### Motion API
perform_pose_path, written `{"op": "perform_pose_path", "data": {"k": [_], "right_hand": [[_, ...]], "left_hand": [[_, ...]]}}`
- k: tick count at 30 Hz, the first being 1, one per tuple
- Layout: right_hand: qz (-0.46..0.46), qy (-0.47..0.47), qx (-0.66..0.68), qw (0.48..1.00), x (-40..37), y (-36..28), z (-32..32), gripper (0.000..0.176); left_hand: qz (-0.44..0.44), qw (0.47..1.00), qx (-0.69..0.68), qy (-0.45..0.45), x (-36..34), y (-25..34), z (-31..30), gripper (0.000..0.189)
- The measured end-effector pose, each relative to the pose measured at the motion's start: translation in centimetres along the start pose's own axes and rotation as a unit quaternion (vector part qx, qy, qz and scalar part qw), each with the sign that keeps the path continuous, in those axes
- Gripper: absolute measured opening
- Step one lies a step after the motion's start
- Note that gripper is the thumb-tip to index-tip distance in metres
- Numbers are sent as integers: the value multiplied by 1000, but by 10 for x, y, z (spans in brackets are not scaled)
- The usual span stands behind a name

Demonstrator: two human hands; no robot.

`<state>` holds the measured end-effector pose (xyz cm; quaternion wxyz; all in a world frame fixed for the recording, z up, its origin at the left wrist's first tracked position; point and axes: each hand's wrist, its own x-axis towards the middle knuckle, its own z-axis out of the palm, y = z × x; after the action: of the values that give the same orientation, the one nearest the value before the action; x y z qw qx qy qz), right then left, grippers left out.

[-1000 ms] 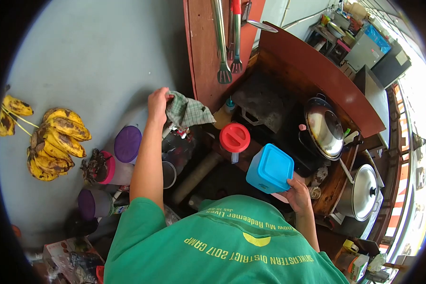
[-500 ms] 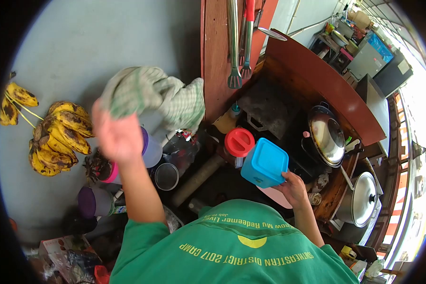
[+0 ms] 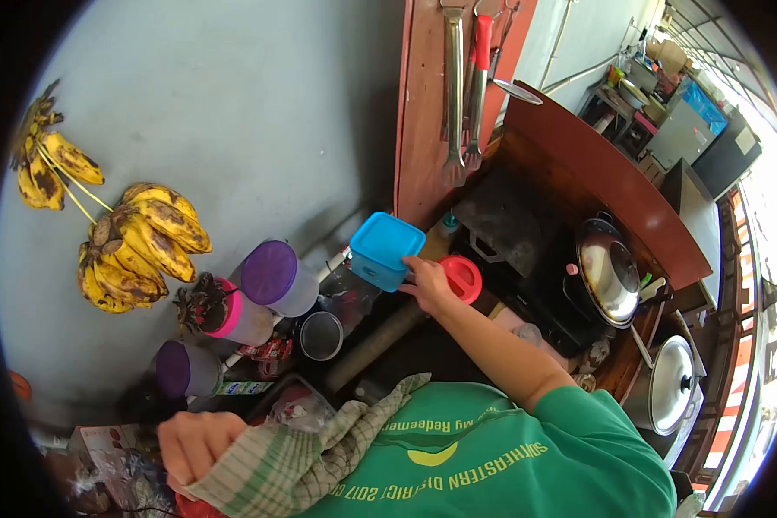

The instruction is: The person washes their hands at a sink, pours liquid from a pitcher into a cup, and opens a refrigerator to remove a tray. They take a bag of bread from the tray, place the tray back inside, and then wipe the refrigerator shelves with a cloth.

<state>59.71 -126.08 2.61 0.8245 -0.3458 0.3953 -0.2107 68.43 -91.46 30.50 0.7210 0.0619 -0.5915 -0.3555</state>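
Blue plastic catches the eye first: the box (image 3: 387,250), square with its lid on, sits tilted just in front of the grey wall (image 3: 233,112), beside the foot of a red-brown board (image 3: 419,129). The right hand (image 3: 429,285) reaches out to it from the green shirt (image 3: 509,449), with its fingers (image 3: 411,266) curled onto the box's right edge and gripping it there. Whether the box rests on anything beneath cannot be told. A jar with a red lid (image 3: 463,278) stands just behind that hand, touching or nearly touching it.

The left hand (image 3: 194,445) is low at the left of the view, closed into a fist around a checked cloth (image 3: 311,445). The cloth trails from the fist across to the shirt (bunched, not spread).

Left of the box stands a jar with a purple lid (image 3: 269,274), then one with a pink rim (image 3: 226,312), and lower down a second purple one (image 3: 177,369). A metal cup (image 3: 321,335) sits among them, below the box. Spotted bananas (image 3: 138,246) hang against the wall, well to the left.

On the board above the box hang tongs (image 3: 455,95) and a red-handled tool (image 3: 479,86). To the right, a dark stove (image 3: 509,224) holds a pot with a glass lid (image 3: 609,272). A steel pot (image 3: 672,384) stands near the lower right edge.
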Motion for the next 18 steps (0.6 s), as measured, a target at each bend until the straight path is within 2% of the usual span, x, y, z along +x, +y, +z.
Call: {"op": "perform_pose_path", "data": {"k": [1, 3, 4, 5, 6, 7, 8, 10, 11, 12, 14, 15, 18], "right_hand": [[-1, -5, -1, 1000, 7, 1, 17, 45], [-29, 58, -7, 998, 18, 4, 48, 47], [-29, 54, -7, 998, 26, 6, 58, 47], [-39, 70, -21, 997, 35, 6, 68, 47], [-48, 85, -34, 995, 46, 13, 76, 48], [-102, 126, -103, 981, 60, 21, 84, 44], [-106, 121, -102, 982, 72, 29, 89, 44], [-194, 208, -245, 927, 72, 33, 105, 39], [-203, 220, -244, 923, 76, 36, 112, 38], [-204, 219, -241, 923, 74, 38, 118, 38], [-187, 214, -233, 930, 70, 41, 128, 39], [-171, 204, -236, 935, 74, 44, 129, 40], [-147, 193, -175, 954, 81, 47, 128, 38]], "left_hand": [[-58, 998, 23, 11, 1, -2, 6, 46], [-66, 997, 22, 15, -1, -11, 13, 42], [-76, 997, 15, 19, -4, -14, 11, 38], [-81, 995, -4, -65, -5, -16, -1, 33], [-81, 995, 0, -65, -11, -15, -3, 33], [-85, 994, 1, -65, -19, -12, -1, 32], [-89, 994, 3, -67, -26, -9, 0, 32], [-108, 992, 15, -61, -31, -7, 6, 33], [-105, 994, 1, -37, -34, -11, 11, 31], [-103, 995, -15, -12, -32, -16, 16, 29], [-80, 994, -58, -37, -29, -26, 11, 28], [-118, 989, -62, -61, -25, -28, 11, 28], [-109, 992, -60, -26, -30, -40, 21, 27]]}}
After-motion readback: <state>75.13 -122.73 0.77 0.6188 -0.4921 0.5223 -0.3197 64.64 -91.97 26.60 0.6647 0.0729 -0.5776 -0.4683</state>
